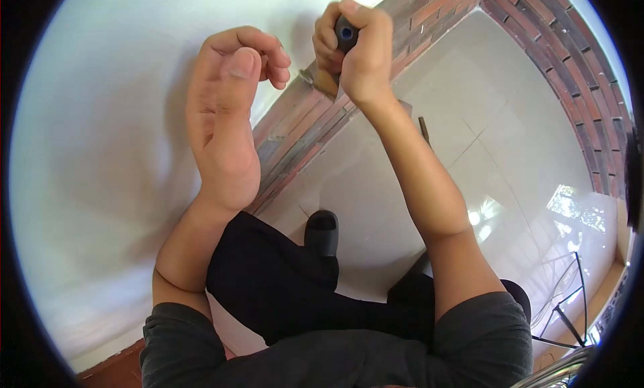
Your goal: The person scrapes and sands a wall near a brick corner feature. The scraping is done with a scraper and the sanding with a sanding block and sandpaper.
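My right hand (365,49) is wrapped around the dark handle of a putty knife (327,86), whose metal blade points down beside the brick strip at the foot of the wall. The end of the handle shows between thumb and fingers. To the left, my left hand (225,109) is raised near the white wall (100,133), its fingers loosely curled and the thumb apart from the palm. Nothing shows in it. Behind both hands runs the red-brown brick strip (295,143).
Glossy pale tiles (483,140) cover the floor, with a thin dark stick-like piece (424,130) lying on them. A dark slipper (322,232) is on my foot below. Another brick wall (570,73) curves along the right, and a black metal stand (570,307) is at lower right.
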`<state>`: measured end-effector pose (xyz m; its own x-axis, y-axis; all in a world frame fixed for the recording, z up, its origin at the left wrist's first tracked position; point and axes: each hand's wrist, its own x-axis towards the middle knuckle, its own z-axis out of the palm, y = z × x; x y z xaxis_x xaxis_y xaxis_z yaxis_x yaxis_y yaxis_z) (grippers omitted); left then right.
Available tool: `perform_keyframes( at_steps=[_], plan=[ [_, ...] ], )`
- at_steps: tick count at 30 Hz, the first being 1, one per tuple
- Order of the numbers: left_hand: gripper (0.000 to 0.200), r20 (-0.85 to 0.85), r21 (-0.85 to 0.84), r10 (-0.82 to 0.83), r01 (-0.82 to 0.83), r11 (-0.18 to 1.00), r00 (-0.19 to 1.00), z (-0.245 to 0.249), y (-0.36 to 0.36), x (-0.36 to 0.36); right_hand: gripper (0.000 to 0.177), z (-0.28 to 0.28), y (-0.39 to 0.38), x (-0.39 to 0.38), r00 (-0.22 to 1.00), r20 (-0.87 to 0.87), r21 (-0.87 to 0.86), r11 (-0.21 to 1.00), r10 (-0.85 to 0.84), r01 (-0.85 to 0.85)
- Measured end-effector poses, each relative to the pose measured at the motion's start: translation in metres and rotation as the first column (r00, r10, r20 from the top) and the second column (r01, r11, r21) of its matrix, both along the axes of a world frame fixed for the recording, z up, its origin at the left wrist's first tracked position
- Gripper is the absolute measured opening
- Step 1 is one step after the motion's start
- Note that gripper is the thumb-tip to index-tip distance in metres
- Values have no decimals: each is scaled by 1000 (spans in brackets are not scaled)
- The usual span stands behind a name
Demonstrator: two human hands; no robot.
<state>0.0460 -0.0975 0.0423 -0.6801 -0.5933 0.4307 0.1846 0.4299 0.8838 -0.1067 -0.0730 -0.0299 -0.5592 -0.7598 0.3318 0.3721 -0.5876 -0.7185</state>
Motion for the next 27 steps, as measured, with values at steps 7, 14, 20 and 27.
perform_keyframes(
  at_steps=[7, 14, 20, 27],
  plan=[
    [27, -3, -12, -49, 49, 999, 999, -2, 2, -2, 45, 28, 16, -3, 993, 119, -80, 997, 17, -8],
    [27, 3, 9, -23, 23, 1000, 1000, -3, 4, -6, 49, 36, 23, -3, 983, 181, 28, 1000, -3, -2],
    [27, 18, -14, -28, 29, 999, 999, 2, 8, -7, 43, -6, 5, 7, 984, -75, 7, 987, -161, 162],
    [30, 23, -43, -44, 45, 998, 999, 6, 13, 1, 46, 4, 11, 0, 991, 76, -186, 975, -109, 122]
  ],
)
